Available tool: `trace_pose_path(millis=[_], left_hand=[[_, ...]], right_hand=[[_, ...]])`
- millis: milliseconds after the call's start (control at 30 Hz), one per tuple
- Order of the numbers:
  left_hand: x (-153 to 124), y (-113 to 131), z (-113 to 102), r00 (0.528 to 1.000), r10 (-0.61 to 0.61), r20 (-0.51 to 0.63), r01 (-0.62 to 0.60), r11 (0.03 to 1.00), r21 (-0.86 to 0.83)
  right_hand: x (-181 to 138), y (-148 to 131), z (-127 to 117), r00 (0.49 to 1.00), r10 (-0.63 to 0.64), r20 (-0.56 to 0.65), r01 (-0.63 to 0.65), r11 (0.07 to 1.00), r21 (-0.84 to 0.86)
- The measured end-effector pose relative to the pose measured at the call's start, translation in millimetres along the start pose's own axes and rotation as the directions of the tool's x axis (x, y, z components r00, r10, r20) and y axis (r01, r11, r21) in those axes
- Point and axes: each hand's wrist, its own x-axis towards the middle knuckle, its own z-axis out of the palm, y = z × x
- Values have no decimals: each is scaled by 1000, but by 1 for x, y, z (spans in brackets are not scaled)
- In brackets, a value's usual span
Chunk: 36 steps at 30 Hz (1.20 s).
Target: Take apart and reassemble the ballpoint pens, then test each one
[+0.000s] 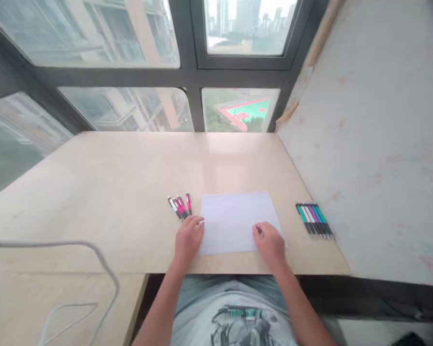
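A white sheet of paper [234, 218] lies flat on the light wooden desk [130, 192]. My left hand [188, 239] rests on the sheet's left edge with its fingers laid flat. My right hand [270, 241] sits on the lower right part of the sheet, fingers closed round a pen [260, 232] whose tip touches the paper. A small bunch of pink and white pens [180, 205] lies just beyond my left hand. A row of several pens with green, purple and blue barrels [313, 219] lies to the right of the sheet.
A pale wall panel [375, 144] rises along the desk's right side. Large windows [130, 57] stand behind the desk. A grey cable [94, 259] loops over the desk's front left part.
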Motion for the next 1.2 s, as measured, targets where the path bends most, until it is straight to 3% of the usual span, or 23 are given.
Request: trace_pose_path(millis=[100, 267, 500, 767, 1067, 1133, 1200], left_hand=[[10, -15, -19, 991, -89, -103, 103, 984, 148], [30, -33, -43, 943, -268, -196, 324, 868, 376], [56, -36, -52, 882, -468, -43, 425, 755, 500], [66, -27, -59, 826, -563, -6, 445, 645, 621], [62, -36, -63, 826, -564, -18, 496, 712, 497], [58, -38, -69, 820, -572, 2, 542, 778, 316], [51, -36, -74, 801, -591, 89, 595, 803, -25]], right_hand=[[-3, 4, 2, 1000, 7, -13, -7, 1000, -12], [-7, 6, 4, 1000, 0, -30, 0, 1000, -21], [-8, 6, 3, 999, -2, -43, 2, 1000, 0], [-8, 6, 3, 999, 3, -49, -3, 1000, 7], [-9, 7, 4, 999, 1, -50, 0, 1000, 7], [-9, 6, 4, 999, 0, -53, 0, 1000, 10], [-9, 6, 4, 998, 0, -56, 1, 1000, 14]])
